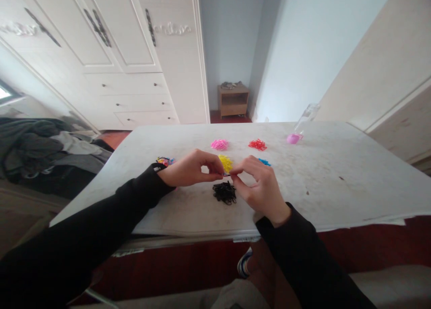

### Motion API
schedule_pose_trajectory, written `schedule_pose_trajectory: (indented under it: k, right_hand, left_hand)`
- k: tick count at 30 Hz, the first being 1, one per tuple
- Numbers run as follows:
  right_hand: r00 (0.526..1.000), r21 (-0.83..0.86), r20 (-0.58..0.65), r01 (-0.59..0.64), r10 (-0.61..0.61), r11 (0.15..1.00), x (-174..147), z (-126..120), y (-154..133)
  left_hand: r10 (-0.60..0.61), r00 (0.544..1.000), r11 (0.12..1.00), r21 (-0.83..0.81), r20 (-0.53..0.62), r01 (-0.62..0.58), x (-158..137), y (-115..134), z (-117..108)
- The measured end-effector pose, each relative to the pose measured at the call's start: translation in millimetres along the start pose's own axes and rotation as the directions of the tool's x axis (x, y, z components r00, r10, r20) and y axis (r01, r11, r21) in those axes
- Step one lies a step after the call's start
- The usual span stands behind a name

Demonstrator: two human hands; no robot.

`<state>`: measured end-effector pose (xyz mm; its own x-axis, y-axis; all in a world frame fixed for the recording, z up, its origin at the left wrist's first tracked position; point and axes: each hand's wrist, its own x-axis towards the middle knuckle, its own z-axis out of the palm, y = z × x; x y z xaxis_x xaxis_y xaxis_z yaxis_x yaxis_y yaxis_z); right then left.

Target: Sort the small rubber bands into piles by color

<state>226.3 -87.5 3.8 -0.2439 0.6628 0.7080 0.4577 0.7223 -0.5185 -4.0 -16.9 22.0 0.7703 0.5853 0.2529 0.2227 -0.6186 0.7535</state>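
Fingertips of my left hand (190,169) and right hand (259,185) meet at frame centre, both pinched on one small band (227,175) held just above the table (336,165); its colour I cannot tell. To do this well I judge the pinch should stay light and close to the tips, with the band kept over the black pile (225,193) so a slip lands there. I count six sorted heaps: one black, one yellow pile (226,162), one pink pile (219,144), one red pile (257,144), one blue pile (265,162) half hidden, one mixed pile (164,160) centre left; one tipped bottle (305,120) upper right
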Motion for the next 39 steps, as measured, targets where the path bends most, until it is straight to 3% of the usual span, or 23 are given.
schedule_pose_trajectory:
  k: [4, 10, 15, 24, 39]
  right_hand:
    - [0.996, 0.004, -0.012, -0.092, 0.092, 0.996, -4.7, -3.1, 0.6]
    - [0.990, 0.002, 0.079, -0.117, 0.117, 0.993, -13.5, 1.0, 5.4]
    - [0.976, -0.045, 0.154, -0.150, 0.156, 0.988, -17.4, 2.3, 4.2]
    - [0.993, -0.077, 0.093, -0.067, 0.074, 0.995, -17.3, 4.6, 6.9]
    - [0.985, -0.135, 0.164, -0.036, 0.058, 0.990, -16.5, 6.5, 6.4]
  left_hand:
    - [-0.037, 0.998, 0.998, 0.043, -0.056, 0.040, 0.5, -2.7, -0.2]
    - [-0.051, 0.989, 0.997, 0.053, -0.142, 0.059, 1.0, -4.5, 2.1]
    - [-0.048, 0.991, 0.998, 0.045, -0.128, 0.054, 0.6, -5.1, 2.8]
    - [-0.044, 0.994, 0.996, 0.077, -0.098, 0.052, -1.9, -6.0, 4.2]
    - [0.045, 0.999, 0.994, 0.102, -0.028, -0.042, -4.5, -3.5, 5.7]
